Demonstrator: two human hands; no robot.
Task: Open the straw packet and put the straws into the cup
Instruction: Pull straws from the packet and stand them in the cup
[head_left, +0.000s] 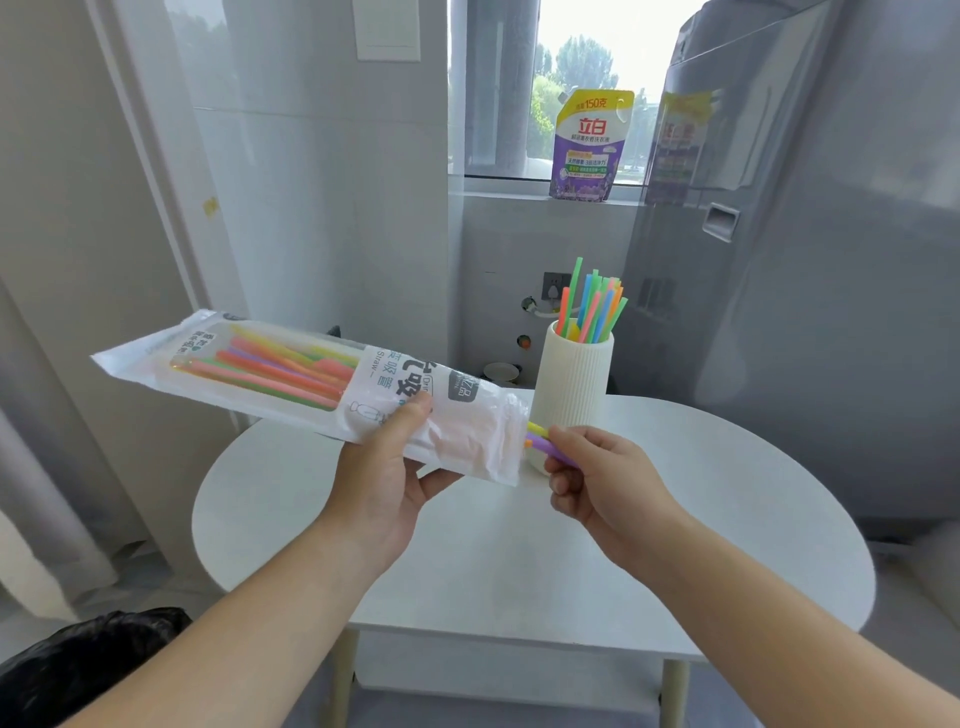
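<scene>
Right grip (597, 478) pinches purple, yellow straws (545, 441) protruding from crinkled packet (291, 374).

A purple soap bag (589, 150) stands on the window sill (519, 195), up at 1 o'clock. On its white patch are two big red signs, 立白. On the yellow strip at its top you can read 150克. The small lines under that are too tiny to read.

The straw packet (291, 374), at 9 o'clock, has print that lies sideways. The word Straw is on it, next to the signs 吸管. Small green signs at its left end are too tiny to read.

A sticker (680, 140) on the grey machine (831, 260), at 2 o'clock, has red print, but it is a blur.
</scene>
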